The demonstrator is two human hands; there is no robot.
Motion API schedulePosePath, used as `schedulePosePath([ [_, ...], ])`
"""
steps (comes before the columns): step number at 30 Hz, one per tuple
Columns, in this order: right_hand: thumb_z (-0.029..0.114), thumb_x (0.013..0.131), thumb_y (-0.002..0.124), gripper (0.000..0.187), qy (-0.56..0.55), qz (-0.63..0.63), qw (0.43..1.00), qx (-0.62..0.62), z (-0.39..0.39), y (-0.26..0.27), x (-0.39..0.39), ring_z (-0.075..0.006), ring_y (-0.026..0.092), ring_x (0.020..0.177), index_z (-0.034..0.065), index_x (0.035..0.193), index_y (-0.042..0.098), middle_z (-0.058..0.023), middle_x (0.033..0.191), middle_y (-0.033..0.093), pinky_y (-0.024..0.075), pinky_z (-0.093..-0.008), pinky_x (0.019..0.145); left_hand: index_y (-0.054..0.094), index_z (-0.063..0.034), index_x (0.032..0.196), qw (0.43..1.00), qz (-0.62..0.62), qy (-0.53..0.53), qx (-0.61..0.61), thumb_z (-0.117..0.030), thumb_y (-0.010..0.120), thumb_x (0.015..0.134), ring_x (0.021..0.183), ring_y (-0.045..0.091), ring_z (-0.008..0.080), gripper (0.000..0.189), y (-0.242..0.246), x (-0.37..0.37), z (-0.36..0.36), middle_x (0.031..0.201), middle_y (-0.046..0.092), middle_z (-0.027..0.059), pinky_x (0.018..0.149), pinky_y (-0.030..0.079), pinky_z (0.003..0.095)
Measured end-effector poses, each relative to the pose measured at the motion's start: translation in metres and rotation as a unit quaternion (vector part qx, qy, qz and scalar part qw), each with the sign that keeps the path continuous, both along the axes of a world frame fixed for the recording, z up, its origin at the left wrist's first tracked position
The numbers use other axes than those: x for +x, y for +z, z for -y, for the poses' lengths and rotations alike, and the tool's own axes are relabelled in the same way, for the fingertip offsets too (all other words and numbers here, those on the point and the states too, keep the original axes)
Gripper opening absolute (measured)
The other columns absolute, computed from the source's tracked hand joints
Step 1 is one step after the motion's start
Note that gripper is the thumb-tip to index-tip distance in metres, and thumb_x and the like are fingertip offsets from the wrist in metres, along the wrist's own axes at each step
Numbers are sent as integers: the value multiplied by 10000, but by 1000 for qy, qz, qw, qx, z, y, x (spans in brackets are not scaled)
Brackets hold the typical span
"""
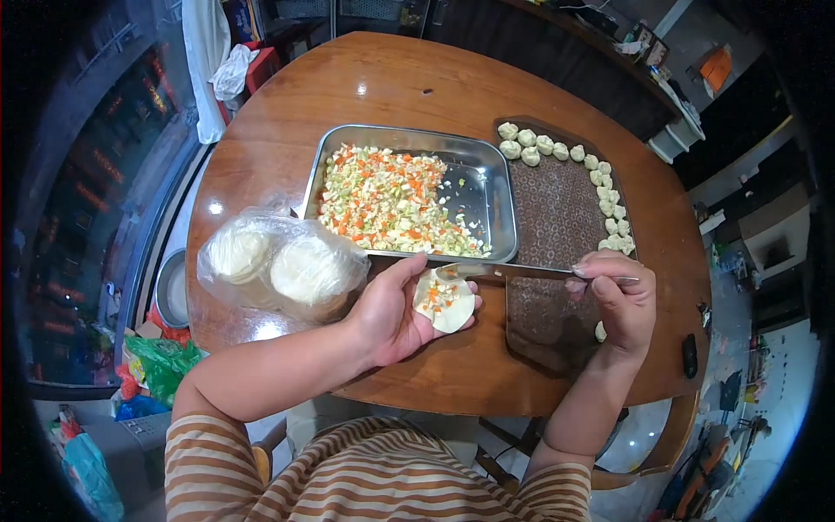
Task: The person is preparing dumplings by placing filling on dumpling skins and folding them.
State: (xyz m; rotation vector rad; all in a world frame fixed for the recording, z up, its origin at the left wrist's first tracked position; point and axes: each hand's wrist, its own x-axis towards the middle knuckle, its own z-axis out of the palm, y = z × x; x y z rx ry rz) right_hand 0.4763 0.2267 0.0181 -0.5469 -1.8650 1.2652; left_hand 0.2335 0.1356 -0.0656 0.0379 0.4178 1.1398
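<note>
On the palm of my left hand (389,313) lies a round dumpling wrapper (455,318), cupped by the fingers. Chopped filling (440,297) with orange and pale bits sits at the wrapper's middle. My right hand (616,297) grips the handle of a long metal spoon (515,270), whose bowl rests at the wrapper's upper edge. Just beyond both hands stands a steel tray (509,222), holding chopped vegetable filling (385,196) mostly on its left side. A clear plastic bag (261,225) with stacks of round wrappers (312,269) lies left of my left hand.
A brown patterned board (554,202) carries several folded dumplings (545,145) along its far and right edges. All this is on a wooden table (313,85). A black object (689,355) lies near the table's right edge. A wooden chair (672,437) stands close at the lower right.
</note>
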Motion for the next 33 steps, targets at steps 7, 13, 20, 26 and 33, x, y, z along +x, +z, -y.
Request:
schedulePosePath([
  [7, 145, 818, 645, 210, -11, -31, 999, -16, -3, -3, 0, -150, 573, 668, -50, 893, 667, -119, 773, 625, 443, -252, 599, 335, 70, 1302, 1000, -9, -1, 6, -378, 222, 977, 1117, 514, 367, 564, 0, 0, -1, 1241, 473, 264, 931, 445, 500],
  [13, 134, 823, 632, 200, 2, -18, 1000, -3, -3, -3, 1, -145, 573, 657, -50, 894, 662, -123, 769, 625, 448, -246, 600, 352, 39, 1305, 1000, -14, 7, 19, -388, 237, 976, 1103, 525, 371, 552, -1, 0, -1, 1259, 474, 242, 924, 455, 489],
  [20, 154, 809, 645, 219, 22, -51, 998, -32, -1, -8, -7, -144, 578, 635, -50, 885, 665, -126, 773, 626, 451, -234, 566, 430, 77, 1203, 1000, -12, 11, -22, -387, 251, 977, 1095, 525, 390, 547, -1, 0, -1, 1179, 515, 262, 934, 448, 489],
  [26, 145, 803, 641, 210, 12, -20, 998, -56, 2, -10, -11, -132, 578, 637, -47, 883, 669, -124, 779, 629, 451, -229, 568, 444, 84, 1167, 1000, -7, 11, -12, -385, 244, 979, 1085, 529, 402, 543, -2, 0, -2, 1159, 521, 265, 946, 438, 492],
  [33, 159, 816, 616, 222, -18, -40, 998, -47, -1, -10, -8, -159, 557, 631, -48, 889, 650, -140, 788, 601, 436, -255, 551, 386, 75, 1242, 1000, -9, 25, 8, -378, 233, 980, 1091, 529, 394, 545, 1, 2, -2, 1198, 499, 267, 950, 438, 487],
])
